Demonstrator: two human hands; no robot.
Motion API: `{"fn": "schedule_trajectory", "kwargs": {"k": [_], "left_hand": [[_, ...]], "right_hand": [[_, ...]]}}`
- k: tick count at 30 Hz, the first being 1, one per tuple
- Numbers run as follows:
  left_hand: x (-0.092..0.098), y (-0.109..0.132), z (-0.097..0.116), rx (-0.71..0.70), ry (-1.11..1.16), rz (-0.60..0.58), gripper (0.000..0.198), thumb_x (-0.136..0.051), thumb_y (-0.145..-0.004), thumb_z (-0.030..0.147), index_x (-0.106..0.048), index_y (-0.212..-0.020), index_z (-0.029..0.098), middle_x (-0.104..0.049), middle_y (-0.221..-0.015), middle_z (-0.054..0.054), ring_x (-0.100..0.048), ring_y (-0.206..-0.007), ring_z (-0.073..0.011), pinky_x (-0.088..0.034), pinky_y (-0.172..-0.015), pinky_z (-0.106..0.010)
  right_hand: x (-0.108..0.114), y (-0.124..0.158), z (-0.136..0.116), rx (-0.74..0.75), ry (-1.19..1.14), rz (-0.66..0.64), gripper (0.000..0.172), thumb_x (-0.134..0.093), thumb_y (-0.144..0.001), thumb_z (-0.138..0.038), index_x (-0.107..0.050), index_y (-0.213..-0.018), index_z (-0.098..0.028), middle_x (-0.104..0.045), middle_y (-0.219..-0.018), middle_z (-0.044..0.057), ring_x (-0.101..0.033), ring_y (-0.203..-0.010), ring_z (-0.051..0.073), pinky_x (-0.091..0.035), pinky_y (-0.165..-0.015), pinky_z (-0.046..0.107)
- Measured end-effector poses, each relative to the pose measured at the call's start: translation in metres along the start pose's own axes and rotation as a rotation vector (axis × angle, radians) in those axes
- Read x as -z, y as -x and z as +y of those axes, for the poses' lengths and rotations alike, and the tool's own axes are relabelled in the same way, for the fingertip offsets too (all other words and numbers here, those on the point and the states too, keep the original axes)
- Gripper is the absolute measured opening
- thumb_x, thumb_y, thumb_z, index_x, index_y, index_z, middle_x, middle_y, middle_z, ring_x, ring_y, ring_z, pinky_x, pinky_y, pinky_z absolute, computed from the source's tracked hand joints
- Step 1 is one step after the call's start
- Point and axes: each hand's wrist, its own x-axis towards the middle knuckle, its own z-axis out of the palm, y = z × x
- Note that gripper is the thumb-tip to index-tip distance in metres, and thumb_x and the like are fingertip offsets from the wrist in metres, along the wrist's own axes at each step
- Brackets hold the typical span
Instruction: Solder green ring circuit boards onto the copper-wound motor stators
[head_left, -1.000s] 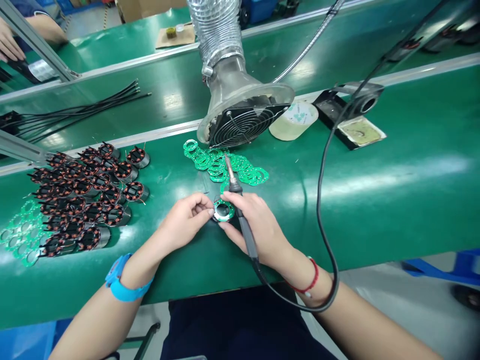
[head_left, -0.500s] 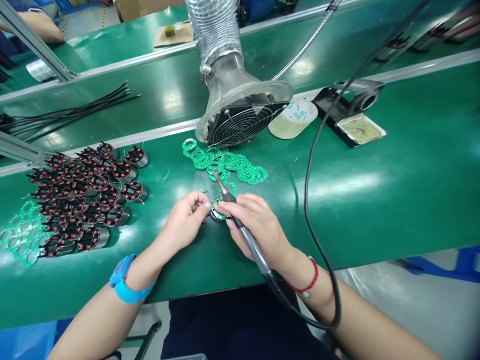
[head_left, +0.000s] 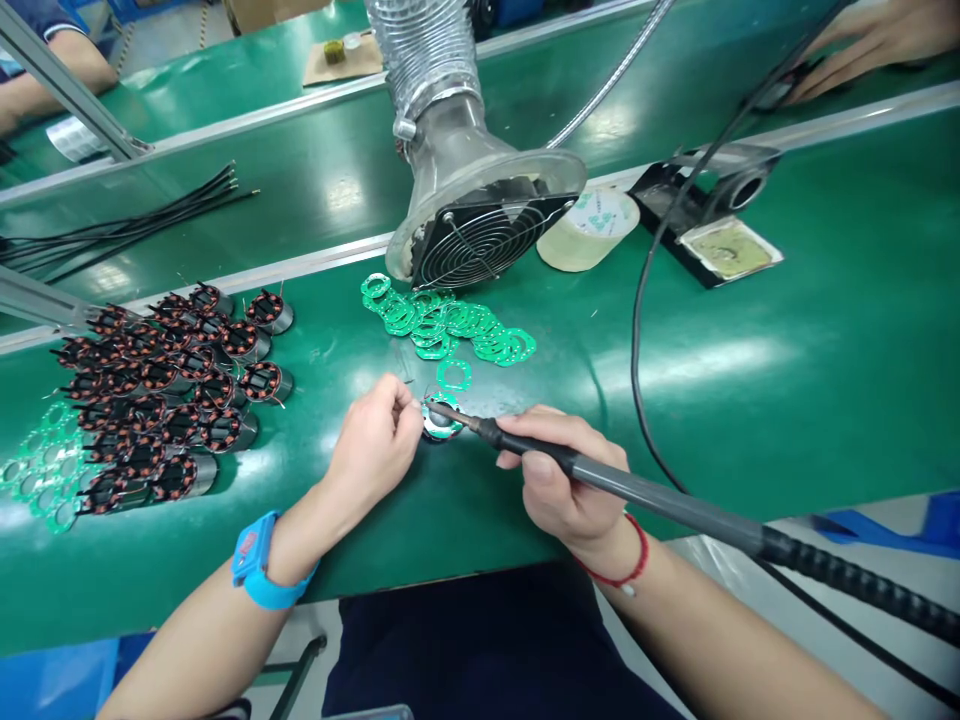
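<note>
My right hand (head_left: 566,465) grips a soldering iron (head_left: 660,497) by its handle. The iron lies nearly level, its tip pointing left over a ring-shaped green circuit board (head_left: 442,428). That board sits on top of a motor stator, whose body is mostly hidden beneath it. Close against the board's left side, my left hand (head_left: 379,430) is closed in a pinch. A thin wire shows by its fingertips, but what they hold is too small to tell. Just behind lies a single loose ring board (head_left: 454,375), and beyond it a pile of similar boards (head_left: 427,318).
Several wound stators (head_left: 172,400) stand at left, beside more ring boards (head_left: 45,465). A fume extractor (head_left: 487,235) hangs over the back, near a tape roll (head_left: 589,235) and a soldering iron stand (head_left: 705,225). Another person's hand (head_left: 885,45) appears at upper right.
My right hand has moved right and swung the soldering iron round, so its tip now reaches the board instead of pointing away. My left hand stays by the board. Another person's hand shows more at upper right.
</note>
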Motion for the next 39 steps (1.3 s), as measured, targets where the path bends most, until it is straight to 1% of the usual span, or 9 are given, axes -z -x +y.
{"fn": "schedule_trajectory", "kwargs": {"k": [10,14,16,20,23,26,29,34,39], "left_hand": [[-0.003,0.001,-0.001,0.008,-0.006,0.007,0.015,-0.044,-0.083,0.018,-0.04,-0.069,0.021,-0.041,-0.055,0.007,-0.038,-0.05,-0.0102,-0.029,-0.055,-0.025],[-0.002,-0.001,0.002,0.004,-0.012,0.012,0.015,-0.044,-0.082,0.017,-0.039,-0.068,0.021,-0.041,-0.056,0.007,-0.038,-0.052,-0.0104,-0.028,-0.055,-0.025],[-0.002,-0.003,0.001,0.02,0.016,0.004,0.015,-0.044,-0.08,0.016,-0.039,-0.067,0.021,-0.041,-0.056,0.007,-0.038,-0.052,-0.0103,-0.028,-0.054,-0.025],[-0.003,-0.006,-0.006,0.04,0.133,-0.06,0.014,-0.043,-0.081,0.016,-0.039,-0.068,0.021,-0.041,-0.057,0.006,-0.041,-0.054,-0.0104,-0.03,-0.054,-0.024],[-0.001,-0.005,-0.012,-0.025,0.203,-0.06,0.008,-0.045,-0.081,0.015,-0.046,-0.087,0.02,-0.054,-0.078,0.002,-0.051,-0.069,-0.0122,-0.041,-0.064,-0.025],[0.0,0.0,-0.014,-0.221,0.069,-0.11,0.036,-0.056,-0.079,0.018,-0.043,-0.113,0.019,-0.054,-0.112,-0.008,-0.051,-0.102,-0.0204,-0.043,-0.089,-0.036],[-0.007,0.005,-0.012,-0.344,-0.158,-0.144,0.05,-0.065,-0.077,0.025,-0.041,-0.12,0.018,-0.051,-0.12,-0.013,-0.046,-0.11,-0.0282,-0.039,-0.093,-0.046],[-0.022,0.009,-0.008,-0.311,-0.257,-0.044,0.043,-0.059,-0.082,0.022,-0.04,-0.12,0.016,-0.052,-0.113,-0.013,-0.047,-0.102,-0.0275,-0.04,-0.087,-0.044],[-0.021,0.006,-0.009,-0.322,-0.209,-0.053,0.036,-0.057,-0.084,0.023,-0.043,-0.117,0.017,-0.05,-0.114,-0.012,-0.045,-0.104,-0.0266,-0.04,-0.089,-0.043]], "right_hand": [[-0.001,-0.001,-0.002,-0.003,-0.01,0.013,0.017,-0.054,-0.09,-0.032,-0.065,-0.1,-0.024,-0.073,-0.081,0.003,-0.07,-0.067,0.019,-0.058,-0.064,0.037],[-0.005,-0.005,-0.003,-0.022,0.013,0.035,0.028,-0.054,-0.091,-0.025,-0.057,-0.118,-0.026,-0.074,-0.087,0.002,-0.072,-0.076,0.019,-0.058,-0.073,0.036],[-0.008,-0.009,-0.002,-0.07,0.051,-0.02,0.036,-0.051,-0.092,-0.02,-0.05,-0.127,-0.028,-0.073,-0.099,0.003,-0.071,-0.089,0.019,-0.056,-0.083,0.037],[-0.014,-0.012,0.002,-0.197,0.149,-0.242,0.046,-0.059,-0.087,-0.024,-0.044,-0.13,-0.026,-0.064,-0.122,0.009,-0.061,-0.113,0.026,-0.051,-0.095,0.046],[-0.016,-0.011,0.004,-0.264,0.105,-0.281,0.05,-0.061,-0.085,-0.024,-0.041,-0.13,-0.026,-0.062,-0.123,0.01,-0.06,-0.114,0.025,-0.049,-0.096,0.047],[-0.017,-0.009,0.004,-0.312,0.058,-0.24,0.051,-0.062,-0.084,-0.025,-0.04,-0.13,-0.026,-0.062,-0.122,0.01,-0.061,-0.112,0.024,-0.051,-0.095,0.045],[-0.018,-0.007,0.003,-0.332,0.061,-0.225,0.049,-0.063,-0.083,-0.026,-0.042,-0.128,-0.026,-0.065,-0.115,0.009,-0.065,-0.106,0.024,-0.053,-0.09,0.043],[-0.019,-0.005,-0.002,-0.222,0.245,-0.174,0.039,-0.061,-0.087,-0.024,-0.047,-0.123,-0.026,-0.07,-0.106,0.007,-0.067,-0.098,0.024,-0.053,-0.086,0.042],[-0.02,-0.003,-0.004,-0.001,0.332,-0.182,0.036,-0.05,-0.091,-0.015,-0.047,-0.126,-0.025,-0.071,-0.102,0.007,-0.068,-0.092,0.022,-0.053,-0.085,0.041]]}}
